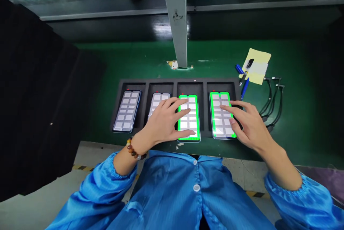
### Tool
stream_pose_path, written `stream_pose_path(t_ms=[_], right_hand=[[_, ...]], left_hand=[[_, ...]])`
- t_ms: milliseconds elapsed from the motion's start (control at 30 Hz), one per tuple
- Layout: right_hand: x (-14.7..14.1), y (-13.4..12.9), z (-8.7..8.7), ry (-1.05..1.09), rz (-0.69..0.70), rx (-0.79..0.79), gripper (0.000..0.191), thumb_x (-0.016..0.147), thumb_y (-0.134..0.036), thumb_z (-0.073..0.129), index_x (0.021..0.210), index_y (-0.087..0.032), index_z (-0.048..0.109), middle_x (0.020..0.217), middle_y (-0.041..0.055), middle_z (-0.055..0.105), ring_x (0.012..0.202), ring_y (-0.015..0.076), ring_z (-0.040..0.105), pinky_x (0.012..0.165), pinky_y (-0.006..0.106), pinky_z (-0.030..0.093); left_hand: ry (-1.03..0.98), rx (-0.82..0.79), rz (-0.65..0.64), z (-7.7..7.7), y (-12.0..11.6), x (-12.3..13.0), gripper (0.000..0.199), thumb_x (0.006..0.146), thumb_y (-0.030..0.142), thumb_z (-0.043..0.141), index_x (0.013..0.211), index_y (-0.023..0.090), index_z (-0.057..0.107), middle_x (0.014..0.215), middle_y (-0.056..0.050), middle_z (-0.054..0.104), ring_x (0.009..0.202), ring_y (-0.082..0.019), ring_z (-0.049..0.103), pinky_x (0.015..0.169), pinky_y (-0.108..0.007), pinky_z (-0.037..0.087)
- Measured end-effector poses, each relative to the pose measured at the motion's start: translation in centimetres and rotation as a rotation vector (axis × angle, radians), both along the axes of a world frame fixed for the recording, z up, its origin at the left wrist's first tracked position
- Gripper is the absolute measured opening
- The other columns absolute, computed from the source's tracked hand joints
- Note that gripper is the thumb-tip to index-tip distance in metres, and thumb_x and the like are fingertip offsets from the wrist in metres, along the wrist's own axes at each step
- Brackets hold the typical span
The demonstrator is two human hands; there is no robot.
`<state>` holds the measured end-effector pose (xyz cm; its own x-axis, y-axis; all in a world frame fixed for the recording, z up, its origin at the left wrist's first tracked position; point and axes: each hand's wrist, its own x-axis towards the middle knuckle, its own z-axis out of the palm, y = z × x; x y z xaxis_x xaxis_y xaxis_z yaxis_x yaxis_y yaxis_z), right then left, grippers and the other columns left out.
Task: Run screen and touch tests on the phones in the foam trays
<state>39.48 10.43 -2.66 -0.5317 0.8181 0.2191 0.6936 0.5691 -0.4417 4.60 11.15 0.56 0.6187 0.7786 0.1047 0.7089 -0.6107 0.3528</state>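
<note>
Four slots of a black foam tray (174, 80) each hold a smartphone with a grid of pale blocks on its lit screen. My left hand (165, 119) spreads its fingers over the third smartphone (191, 120), whose grid has a bright green border. That hand partly covers the second smartphone (158, 98). Over the rightmost smartphone (220, 120), also bordered in green, my right hand (247, 124) points its index finger at the screen, fingers apart. Whether the fingertips touch the glass is hard to tell. The leftmost smartphone (127, 111) shows a grey grid, with no hand near it.
Behind the tray a grey metal post (178, 25) rises from the green bench (107, 61). To the right lie a yellow paper (258, 63), a blue pen (245, 88) and several black cables (279, 106). Black sheeting (40, 97) hangs at the left.
</note>
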Motion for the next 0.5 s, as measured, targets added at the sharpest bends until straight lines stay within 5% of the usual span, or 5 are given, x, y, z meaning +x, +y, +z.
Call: stream_pose_path(t_ms=[500], right_hand=[[0.8, -8.0, 1.0, 0.012, 0.074, 0.071, 0.068, 0.101, -0.018, 0.055, 0.168, -0.025, 0.045, 0.137, 0.0079, 0.078, 0.135, 0.0364, 0.062, 0.104, 0.053, 0.050]], left_hand=[[-0.130, 0.122, -0.164, -0.5, -5.7, -0.8, 0.070, 0.091, 0.079, 0.071, 0.133, 0.024, 0.076, 0.139, -0.012, 0.077, 0.121, -0.036, 0.066, 0.101, -0.053, 0.052]])
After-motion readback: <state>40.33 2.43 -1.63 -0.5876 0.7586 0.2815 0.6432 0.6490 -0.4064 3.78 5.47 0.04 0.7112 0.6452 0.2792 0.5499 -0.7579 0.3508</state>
